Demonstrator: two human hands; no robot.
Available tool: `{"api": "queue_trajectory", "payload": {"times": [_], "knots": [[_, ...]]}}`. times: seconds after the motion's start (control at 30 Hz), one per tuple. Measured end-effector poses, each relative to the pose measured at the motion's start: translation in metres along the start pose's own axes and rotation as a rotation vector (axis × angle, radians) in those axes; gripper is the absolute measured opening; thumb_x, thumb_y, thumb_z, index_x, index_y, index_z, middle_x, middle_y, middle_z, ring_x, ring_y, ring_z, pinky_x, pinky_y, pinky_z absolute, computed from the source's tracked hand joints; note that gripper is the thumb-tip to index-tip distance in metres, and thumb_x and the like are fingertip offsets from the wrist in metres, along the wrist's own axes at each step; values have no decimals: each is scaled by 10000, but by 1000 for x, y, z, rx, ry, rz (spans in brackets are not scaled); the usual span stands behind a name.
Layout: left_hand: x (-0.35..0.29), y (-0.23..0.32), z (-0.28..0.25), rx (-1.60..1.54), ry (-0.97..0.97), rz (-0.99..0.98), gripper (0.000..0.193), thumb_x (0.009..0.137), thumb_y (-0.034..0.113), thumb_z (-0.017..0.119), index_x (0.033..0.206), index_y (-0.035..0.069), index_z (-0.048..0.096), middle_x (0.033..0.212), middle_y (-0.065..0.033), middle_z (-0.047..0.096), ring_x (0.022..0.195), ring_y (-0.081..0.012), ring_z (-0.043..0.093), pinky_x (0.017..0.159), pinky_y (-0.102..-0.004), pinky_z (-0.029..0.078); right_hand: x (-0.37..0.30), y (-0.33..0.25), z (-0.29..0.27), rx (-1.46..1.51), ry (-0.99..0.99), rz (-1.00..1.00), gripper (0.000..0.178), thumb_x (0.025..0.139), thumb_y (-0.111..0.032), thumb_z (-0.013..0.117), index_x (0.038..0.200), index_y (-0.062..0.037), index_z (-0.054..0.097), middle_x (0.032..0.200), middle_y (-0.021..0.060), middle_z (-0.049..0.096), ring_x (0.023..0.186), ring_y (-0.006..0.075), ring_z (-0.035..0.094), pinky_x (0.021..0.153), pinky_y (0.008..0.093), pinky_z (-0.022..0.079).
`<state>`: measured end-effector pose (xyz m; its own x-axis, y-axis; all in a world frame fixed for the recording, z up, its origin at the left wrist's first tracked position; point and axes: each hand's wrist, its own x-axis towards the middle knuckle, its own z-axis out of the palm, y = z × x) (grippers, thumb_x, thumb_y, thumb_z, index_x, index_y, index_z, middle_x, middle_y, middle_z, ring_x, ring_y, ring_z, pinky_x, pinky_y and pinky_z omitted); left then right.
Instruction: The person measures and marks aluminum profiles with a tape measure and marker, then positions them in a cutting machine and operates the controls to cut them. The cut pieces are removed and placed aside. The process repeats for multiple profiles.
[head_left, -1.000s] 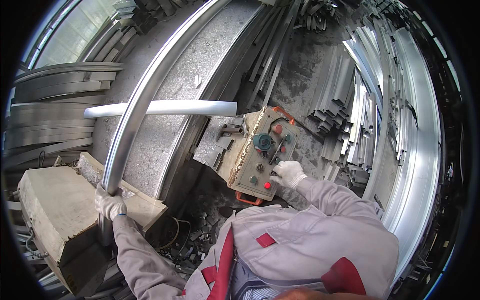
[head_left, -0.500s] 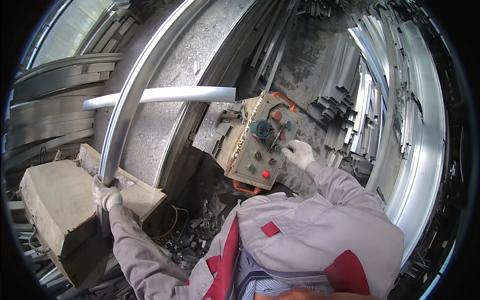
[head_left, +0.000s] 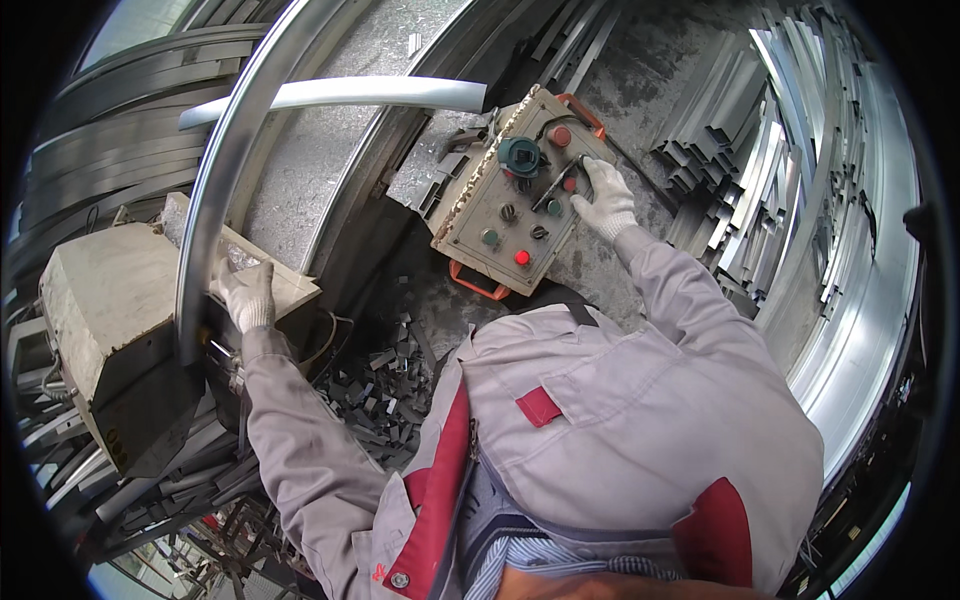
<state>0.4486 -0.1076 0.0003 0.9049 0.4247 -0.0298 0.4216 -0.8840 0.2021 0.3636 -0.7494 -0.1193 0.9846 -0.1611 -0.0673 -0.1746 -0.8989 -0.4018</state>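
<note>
A long curved aluminium profile (head_left: 232, 150) rises from the beige machine housing (head_left: 108, 300) at the left and runs off the top of the view. My left hand (head_left: 248, 295), in a white knit glove, is beside its lower end with fingers apart; whether a fingertip touches the profile I cannot tell. Over the right side of a beige control box (head_left: 470, 228) lies my gloved right hand (head_left: 606, 203). Its fingers stretch onto the panel by the upper buttons, and the fingertips cover part of that spot. A red button (head_left: 522, 258) glows near the lower edge.
A shorter curved metal strip (head_left: 345, 93) crosses behind the profile above the scrap-strewn table (head_left: 300, 190). Stacked metal profiles (head_left: 715, 130) lie at the right, and more curved ones (head_left: 120, 120) at the left. Small metal offcuts (head_left: 390, 390) litter the floor between my arms and the machine.
My left hand has let go of the profile and moved to its right side. My right hand has gone from beside the lower buttons up to the upper ones. The view has shifted.
</note>
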Motion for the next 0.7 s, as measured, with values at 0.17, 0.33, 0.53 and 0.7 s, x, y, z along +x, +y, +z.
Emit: {"api": "queue_trajectory", "payload": {"times": [0.17,0.33,0.53,0.7], "knots": [[-213,17,98,-480,-66,158,661,835,271,878,1403,45,625,1436,-177,623,1342,-366,594,1157,-422,474,10,4,-1,-191,-51,-143,761,840,-275,805,1519,-47,546,1461,182,559,1341,394,538,1141,453,475],[-435,-22,178,-539,-399,-318,624,827,400,854,1350,94,705,1317,-195,706,1233,-372,675,1061,-438,544,21,2,-13,-282,-202,-183,783,864,-302,772,1562,-50,524,1442,191,558,1339,389,548,1127,454,486],[-665,-118,210,-349,-355,-818,590,797,430,881,1245,71,744,1213,-214,762,1125,-380,729,1004,-463,569,29,-2,-20,-390,-302,-199,828,855,-301,754,1601,-74,476,1344,251,670,1230,405,667,1048,473,546],[-796,-127,246,-499,-491,-1065,620,801,470,860,1260,64,768,1169,-204,793,1119,-353,749,989,-442,574,34,2,-20,-373,-362,-157,842,835,-278,738,1615,-124,459,1248,277,738,1142,417,731,988,476,580]]}}
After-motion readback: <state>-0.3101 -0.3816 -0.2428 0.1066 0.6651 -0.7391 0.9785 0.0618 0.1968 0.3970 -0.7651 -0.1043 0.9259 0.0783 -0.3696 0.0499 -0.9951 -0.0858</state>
